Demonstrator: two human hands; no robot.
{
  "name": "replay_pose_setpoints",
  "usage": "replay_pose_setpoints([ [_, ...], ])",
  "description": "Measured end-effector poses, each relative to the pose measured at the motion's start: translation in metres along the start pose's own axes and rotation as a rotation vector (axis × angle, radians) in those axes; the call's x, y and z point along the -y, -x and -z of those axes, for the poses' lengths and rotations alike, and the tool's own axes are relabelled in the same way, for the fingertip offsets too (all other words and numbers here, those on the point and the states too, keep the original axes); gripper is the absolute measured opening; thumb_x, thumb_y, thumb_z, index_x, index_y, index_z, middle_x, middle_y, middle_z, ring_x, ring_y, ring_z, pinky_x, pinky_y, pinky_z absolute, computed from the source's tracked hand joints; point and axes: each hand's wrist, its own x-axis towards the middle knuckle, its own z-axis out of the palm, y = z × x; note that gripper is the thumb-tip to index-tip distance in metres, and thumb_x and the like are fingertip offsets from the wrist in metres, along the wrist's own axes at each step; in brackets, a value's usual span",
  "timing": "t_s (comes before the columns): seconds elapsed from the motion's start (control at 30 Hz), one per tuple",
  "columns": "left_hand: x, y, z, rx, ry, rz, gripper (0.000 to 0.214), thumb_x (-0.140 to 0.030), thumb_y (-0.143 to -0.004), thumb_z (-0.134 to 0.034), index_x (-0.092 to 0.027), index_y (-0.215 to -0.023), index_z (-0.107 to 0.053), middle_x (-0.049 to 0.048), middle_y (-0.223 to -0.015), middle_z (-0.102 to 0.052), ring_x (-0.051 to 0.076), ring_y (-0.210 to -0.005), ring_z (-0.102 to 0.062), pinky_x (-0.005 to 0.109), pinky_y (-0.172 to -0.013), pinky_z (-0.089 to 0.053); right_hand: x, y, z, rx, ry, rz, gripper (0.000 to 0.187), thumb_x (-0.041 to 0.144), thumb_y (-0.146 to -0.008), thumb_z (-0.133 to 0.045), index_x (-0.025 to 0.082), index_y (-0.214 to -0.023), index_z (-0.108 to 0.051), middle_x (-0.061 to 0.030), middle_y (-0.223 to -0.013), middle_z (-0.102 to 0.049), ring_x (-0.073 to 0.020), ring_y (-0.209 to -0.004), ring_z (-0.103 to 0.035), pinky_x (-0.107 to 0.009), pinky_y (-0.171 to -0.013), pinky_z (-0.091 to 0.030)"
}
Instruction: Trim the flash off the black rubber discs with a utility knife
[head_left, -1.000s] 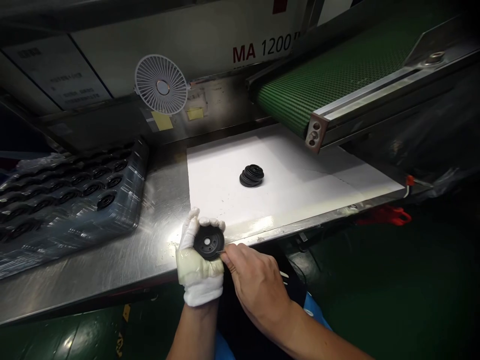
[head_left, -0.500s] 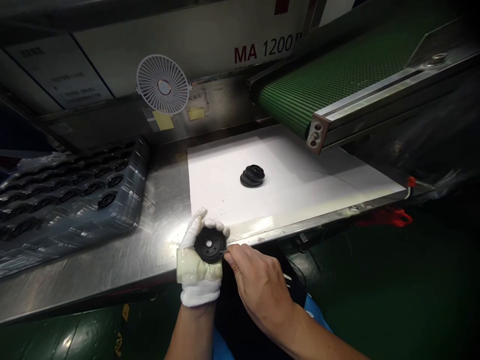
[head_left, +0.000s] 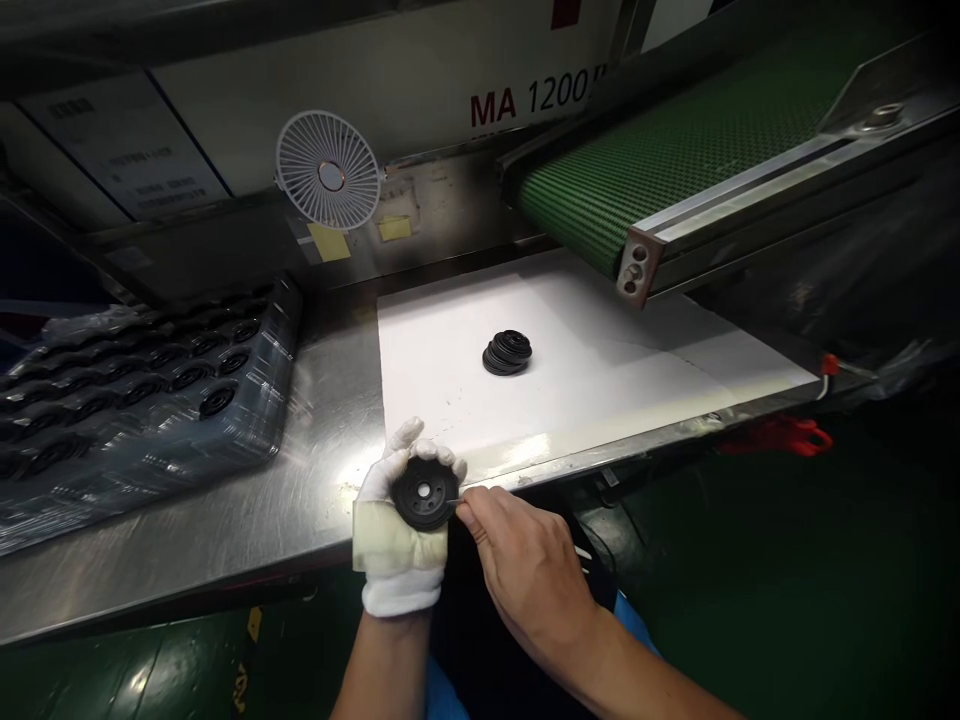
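Note:
My left hand (head_left: 401, 540), in a white glove, is closed around a round black plastic disc (head_left: 424, 492) with a centre hole, held face up over the table's front edge. My bare right hand (head_left: 525, 570) pinches a thin small tool whose tip touches the disc's right rim; the tool is too small to name. Farther back, a small stack of the same black discs (head_left: 507, 352) lies on a white sheet (head_left: 600, 370).
A plastic-wrapped tray (head_left: 142, 400) of black discs sits at the left on the steel table (head_left: 225, 520). A green conveyor belt (head_left: 675, 150) ends above the sheet at the right. A small white fan (head_left: 328, 170) stands at the back. A red object (head_left: 780, 436) hangs below the table edge.
Both hands and the held disc have shifted slightly to the right; the right hand's tool stays at the disc's rim. The stack has not moved.

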Motion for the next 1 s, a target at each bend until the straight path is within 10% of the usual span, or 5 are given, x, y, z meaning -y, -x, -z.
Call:
replay_pose_setpoints([
  [0.67, 0.013, 0.000, 0.001, -0.098, 0.064, -0.291, 0.017, -0.013, -0.079, -0.059, -0.021, -0.094, -0.062, -0.0047, -0.072, -0.057, 0.009, -0.072, -0.059, 0.032, -0.088, -0.049, 0.010, 0.001, -0.003, 0.089, -0.149, 0.046, 0.023, 0.024, -0.100, -0.040, 0.021, -0.080, -0.051, 0.0012, -0.073, -0.055, -0.0153, -0.064, -0.052, -0.027, -0.058, -0.029],
  [1.0, 0.008, 0.003, -0.002, -0.029, 0.085, -0.304, 0.015, -0.014, -0.086, -0.054, -0.020, -0.095, -0.064, -0.0005, -0.080, -0.061, 0.011, -0.083, -0.061, 0.036, -0.097, -0.047, -0.006, 0.002, 0.020, 0.093, -0.525, -0.149, 0.028, 0.036, -0.101, -0.040, 0.024, -0.082, -0.055, 0.0043, -0.069, -0.054, -0.0144, -0.062, -0.051, -0.025, -0.059, -0.035],
])
